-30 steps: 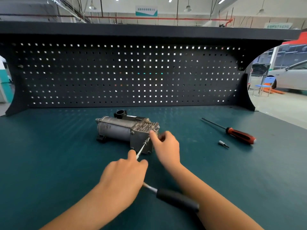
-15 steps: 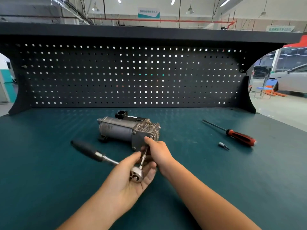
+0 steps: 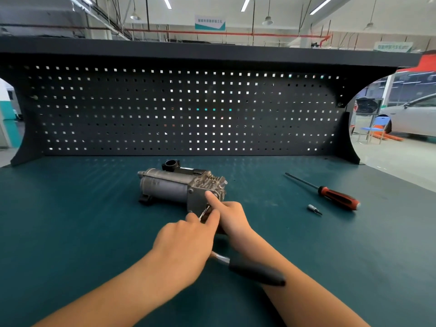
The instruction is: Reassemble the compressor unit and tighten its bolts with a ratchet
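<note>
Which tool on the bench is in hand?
The black-handled ratchet, gripped by the left hand; the red screwdriver and loose bit lie untouched at right.

Dark teal flat-topped workbench [image 3: 70,232], with a black perforated metal pegboard [image 3: 165,109] standing along its far edge and a black overhead shelf [image 3: 212,53] above that.

Lying directly on the top:
- grey metal cylindrical compressor unit [image 3: 169,187] with a finned head at its right end and a black ring fitting behind, on its side near the middle;
- red-and-black-handled screwdriver [image 3: 337,197], long dark shaft pointing to the far left, well apart to the right;
- small silver driver bit [image 3: 313,208], just beside the screwdriver's handle, on the near side.
</note>
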Tool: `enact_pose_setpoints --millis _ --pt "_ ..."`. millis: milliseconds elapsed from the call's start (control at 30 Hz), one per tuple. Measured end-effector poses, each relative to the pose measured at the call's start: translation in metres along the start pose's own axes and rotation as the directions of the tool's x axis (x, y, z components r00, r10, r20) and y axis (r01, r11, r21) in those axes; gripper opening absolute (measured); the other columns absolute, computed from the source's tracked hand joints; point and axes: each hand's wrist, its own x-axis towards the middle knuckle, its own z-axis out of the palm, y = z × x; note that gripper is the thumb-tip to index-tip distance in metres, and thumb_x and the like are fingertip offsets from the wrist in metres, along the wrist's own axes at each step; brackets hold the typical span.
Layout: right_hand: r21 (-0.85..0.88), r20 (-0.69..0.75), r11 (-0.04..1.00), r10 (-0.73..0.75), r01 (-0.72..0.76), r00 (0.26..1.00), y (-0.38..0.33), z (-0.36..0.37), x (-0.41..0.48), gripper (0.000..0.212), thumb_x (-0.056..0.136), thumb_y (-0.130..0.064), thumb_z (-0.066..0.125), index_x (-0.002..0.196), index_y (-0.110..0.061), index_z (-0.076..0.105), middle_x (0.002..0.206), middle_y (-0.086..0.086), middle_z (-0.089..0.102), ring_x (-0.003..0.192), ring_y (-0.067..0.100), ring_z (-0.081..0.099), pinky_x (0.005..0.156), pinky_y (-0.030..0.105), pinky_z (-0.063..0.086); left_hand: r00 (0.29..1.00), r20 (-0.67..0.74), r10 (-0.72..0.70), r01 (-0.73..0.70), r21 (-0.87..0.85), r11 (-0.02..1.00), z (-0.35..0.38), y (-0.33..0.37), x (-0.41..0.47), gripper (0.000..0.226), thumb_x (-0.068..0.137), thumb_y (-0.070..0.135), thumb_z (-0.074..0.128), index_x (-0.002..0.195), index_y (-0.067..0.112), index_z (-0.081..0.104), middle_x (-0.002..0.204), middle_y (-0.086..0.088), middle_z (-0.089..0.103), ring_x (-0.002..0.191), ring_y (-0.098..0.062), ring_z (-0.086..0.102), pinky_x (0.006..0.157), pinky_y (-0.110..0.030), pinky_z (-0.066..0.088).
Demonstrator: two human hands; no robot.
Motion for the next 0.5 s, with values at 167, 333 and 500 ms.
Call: enact_pose_setpoints --millis 167,333,500 --pt "0.048 0.078 0.998 0.039 -0.043 0.996 -0.001 0.0 0.002 0.033 0.091 -0.029 0.059 0.067 -0.007 0.057 0.058 0.004 0.062 0.049 0.012 0.059 0.055 0.024 0.041 0.981 0.12 -0.154 0.195 -0.536 0.821 0.006 -0.007 -0.009 0.053 0.096 0.025 0.046 0.134 0.044 0.014 0.106 -0.008 0.056 0.079 -0.018 0.063 0.064 -0.03 0.047" --pt "0.212 0.143 0.961 0.15 -0.178 0.978 -0.006 0.004 0.001 0.024 0.095 -0.027 0.053 0.081 -0.008 0.057 0.059 0.001 0.069 0.047 0.011 0.064 0.046 0.017 0.039 0.801 0.598 -0.03 0.324 -0.476 -0.818 -0.009 -0.028 -0.007 0.017 0.093 0.016 0.048 0.09 0.002 0.056 0.059 -0.013 0.058 0.034 -0.01 0.051 0.029 -0.017 0.043" --pt "0.179 0.16 0.964 0.167 -0.195 0.973 -0.01 0.005 0.0 0.027 0.098 -0.029 0.044 0.09 -0.006 0.056 0.057 -0.001 0.069 0.049 0.009 0.065 0.041 0.012 0.033 0.806 0.575 -0.143 0.41 -0.715 -0.566 -0.008 -0.036 -0.002 0.018 0.09 0.003 0.04 0.091 0.005 0.057 0.047 0.001 0.04 0.028 -0.004 0.028 0.026 -0.01 0.017"
